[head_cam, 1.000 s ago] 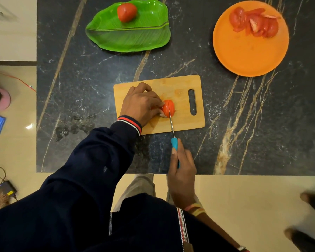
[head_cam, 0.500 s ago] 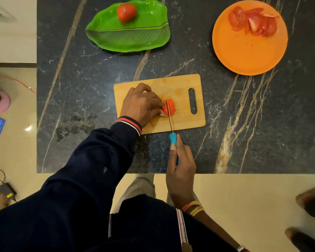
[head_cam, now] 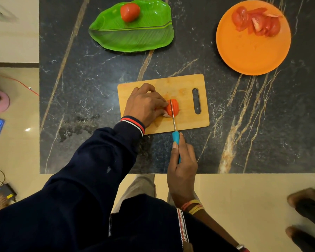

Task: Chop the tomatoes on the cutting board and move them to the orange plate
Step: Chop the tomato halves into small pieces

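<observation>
The right hand (head_cam: 183, 164) is wrapped round the blue handle of the knife (head_cam: 175, 138). Its blade is down in the tomato (head_cam: 175, 107) on the board (head_cam: 187, 122). The left hand (head_cam: 145, 106) curls over the tomato's left part and holds it steady. This looks like the cutting step. Next come more cuts, with fingers kept back from the blade. Farther off, a whole tomato (head_cam: 129, 12) sits on the green plate (head_cam: 131, 39), and slices (head_cam: 256, 20) lie on the orange plate (head_cam: 251, 53).
</observation>
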Action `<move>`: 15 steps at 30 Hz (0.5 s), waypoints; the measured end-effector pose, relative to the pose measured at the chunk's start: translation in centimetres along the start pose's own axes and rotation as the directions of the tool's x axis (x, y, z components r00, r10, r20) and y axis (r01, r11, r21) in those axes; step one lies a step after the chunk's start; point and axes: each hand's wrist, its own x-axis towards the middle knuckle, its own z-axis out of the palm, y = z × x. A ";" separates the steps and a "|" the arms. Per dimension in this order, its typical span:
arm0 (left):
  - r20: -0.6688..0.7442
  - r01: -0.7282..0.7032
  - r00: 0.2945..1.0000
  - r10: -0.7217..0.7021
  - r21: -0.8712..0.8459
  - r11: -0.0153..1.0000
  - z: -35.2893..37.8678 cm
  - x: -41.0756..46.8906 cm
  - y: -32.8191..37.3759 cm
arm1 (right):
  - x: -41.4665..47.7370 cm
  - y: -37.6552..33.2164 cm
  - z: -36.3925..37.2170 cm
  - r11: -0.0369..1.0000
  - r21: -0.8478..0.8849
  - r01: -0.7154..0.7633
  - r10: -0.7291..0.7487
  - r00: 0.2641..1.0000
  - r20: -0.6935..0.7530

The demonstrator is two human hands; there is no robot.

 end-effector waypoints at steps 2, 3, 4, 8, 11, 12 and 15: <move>-0.002 -0.005 1.000 0.005 -0.002 1.000 0.0 0.0 0.0 | -0.1 -0.1 0.1 1.000 -0.003 -0.017 0.017 1.000 -0.002; -0.003 -0.006 1.000 0.006 -0.003 1.000 0.0 0.0 0.0 | -0.2 -0.1 0.1 1.000 -0.007 -0.021 0.021 1.000 -0.003; -0.003 -0.007 1.000 0.007 -0.004 1.000 0.0 0.0 0.0 | -0.3 -0.1 0.1 1.000 -0.011 -0.023 0.023 1.000 -0.007; -0.001 -0.016 1.000 0.016 -0.009 1.000 -0.1 0.1 -0.1 | -0.3 -0.2 0.2 0.999 -0.022 -0.033 0.033 0.999 -0.016; 0.008 -0.018 1.000 0.018 -0.010 1.000 -0.1 0.1 -0.1 | -0.2 -0.2 0.2 0.999 -0.029 -0.037 0.037 0.999 -0.019; 0.007 -0.020 1.000 0.020 -0.009 1.000 -0.1 0.1 -0.1 | -0.2 -0.2 0.2 0.999 -0.032 -0.037 0.036 0.999 -0.021; 0.006 -0.025 1.000 0.025 -0.007 1.000 -0.1 0.1 -0.1 | -0.1 -0.2 0.2 0.999 -0.037 -0.036 0.035 0.999 -0.022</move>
